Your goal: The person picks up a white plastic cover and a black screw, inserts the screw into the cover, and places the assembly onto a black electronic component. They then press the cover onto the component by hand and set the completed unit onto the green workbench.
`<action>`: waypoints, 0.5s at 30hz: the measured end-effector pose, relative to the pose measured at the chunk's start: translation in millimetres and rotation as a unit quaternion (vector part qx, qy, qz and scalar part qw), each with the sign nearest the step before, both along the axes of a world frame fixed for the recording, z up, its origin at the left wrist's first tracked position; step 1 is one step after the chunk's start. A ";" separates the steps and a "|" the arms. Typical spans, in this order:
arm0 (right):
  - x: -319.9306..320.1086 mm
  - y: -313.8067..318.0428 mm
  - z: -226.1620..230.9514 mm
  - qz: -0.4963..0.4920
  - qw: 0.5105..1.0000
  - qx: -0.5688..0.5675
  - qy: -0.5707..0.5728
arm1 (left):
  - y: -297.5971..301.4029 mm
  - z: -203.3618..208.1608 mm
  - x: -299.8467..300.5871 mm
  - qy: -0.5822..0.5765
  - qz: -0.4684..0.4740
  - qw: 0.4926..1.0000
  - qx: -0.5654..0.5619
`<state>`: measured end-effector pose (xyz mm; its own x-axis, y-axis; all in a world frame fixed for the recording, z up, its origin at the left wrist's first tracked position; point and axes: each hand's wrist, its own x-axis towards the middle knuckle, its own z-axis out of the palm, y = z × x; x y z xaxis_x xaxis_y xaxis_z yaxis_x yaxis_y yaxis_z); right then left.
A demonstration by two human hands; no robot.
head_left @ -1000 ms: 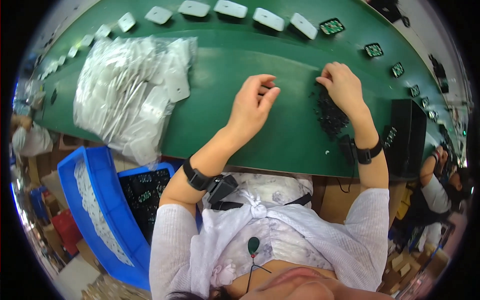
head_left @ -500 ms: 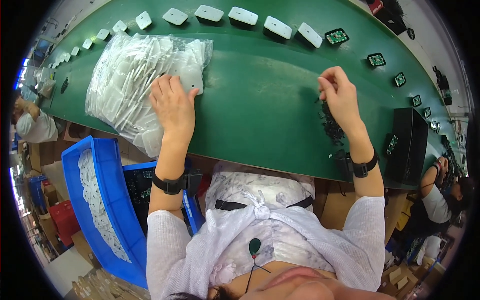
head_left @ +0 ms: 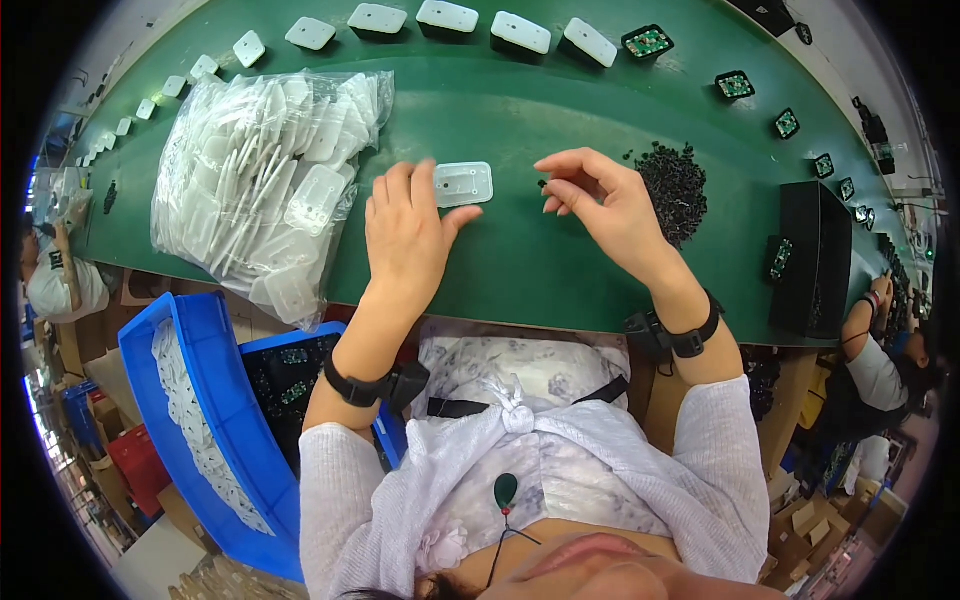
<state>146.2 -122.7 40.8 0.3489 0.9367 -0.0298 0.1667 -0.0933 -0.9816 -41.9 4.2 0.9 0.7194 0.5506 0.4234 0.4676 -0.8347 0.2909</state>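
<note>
A translucent white plastic cover (head_left: pixel 465 184), rounded at the corners and marked with small holes, lies flat on the green table. My left hand (head_left: pixel 408 235) rests at its left end, fingers stretched out and thumb by the near edge. A small black part (head_left: pixel 543 185) is pinched between the thumb and fingers of my right hand (head_left: pixel 605 205), a short way right of the cover; its exact shape is too small to tell. Beyond that hand is a heap of small black parts (head_left: pixel 675 185). Left of my left hand, a clear bag (head_left: pixel 255 190) bulges with similar white covers.
White-topped boxes (head_left: pixel 445 16) curve along the table's far side, followed by black housings with green circuit boards (head_left: pixel 648 42) on the right. A black box (head_left: pixel 812 265) stands at the right edge. Blue bins (head_left: pixel 215 430) sit below left. Co-workers are at both sides.
A white cover has come from the bag onto the table by my left hand. My right hand has moved left from the black heap with a small black part.
</note>
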 end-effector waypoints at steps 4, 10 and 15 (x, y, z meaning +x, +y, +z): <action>-4.6 5.1 -3.1 -0.008 0.999 0.017 0.042 | 18.1 -8.1 17.1 0.027 0.053 0.998 -0.002; -5.3 6.7 -4.0 -0.022 0.992 0.056 0.108 | 19.5 2.1 15.1 -0.024 -0.031 0.994 -0.098; -5.2 10.7 -4.3 -0.033 0.986 0.083 0.140 | 1.7 11.7 30.3 -0.120 -0.089 0.955 -0.257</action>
